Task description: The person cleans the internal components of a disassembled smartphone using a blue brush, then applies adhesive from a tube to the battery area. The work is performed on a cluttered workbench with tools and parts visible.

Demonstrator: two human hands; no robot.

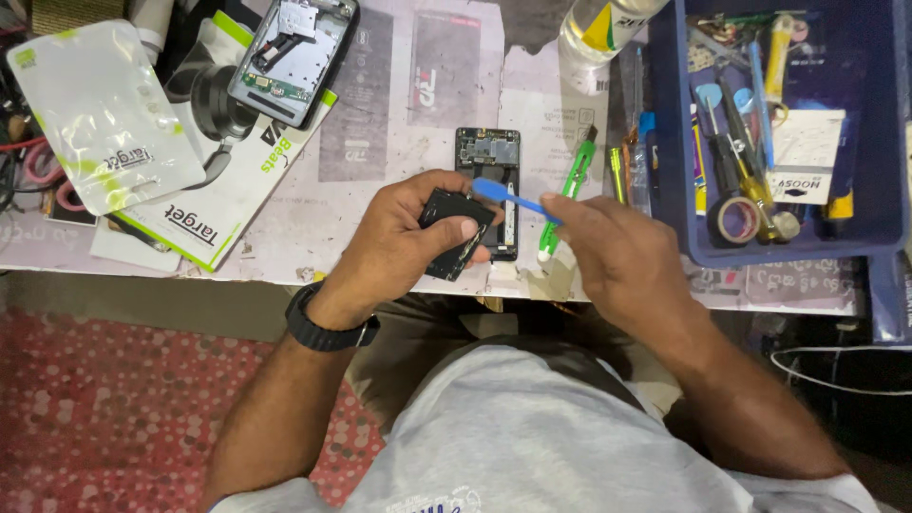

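Note:
My left hand (399, 237) grips a flat black phone battery (454, 231), thumb pressed on its top face. It hovers just over an opened black phone (488, 157) that lies on the table with its circuit board showing. My right hand (617, 252) pinches a thin blue plastic pry tool (508, 197), whose tip points left at the battery's upper edge. A black watch sits on my left wrist.
A green utility knife (568, 190) lies beside the phone. At the right stands a blue tray (888, 190) holding screwdrivers, tape and small tools. A second opened phone (294, 52) rests on white boxes and pouches at the back left. A clear bottle (598, 28) stands behind.

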